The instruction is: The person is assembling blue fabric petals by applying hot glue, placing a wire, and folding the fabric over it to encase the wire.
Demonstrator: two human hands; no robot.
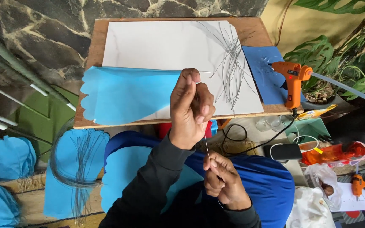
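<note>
There is one view only, from a camera on the person's head. It looks steeply down and a little forward, over the person's lap. The left hand [189,110] and the right hand [223,180] are close to the lens and fill the centre. Beyond the fingers [191,78] lies the wooden bench [93,50], seen almost from above, then a stone wall. To the right of the fingers stands an orange glue gun [293,82].
</note>
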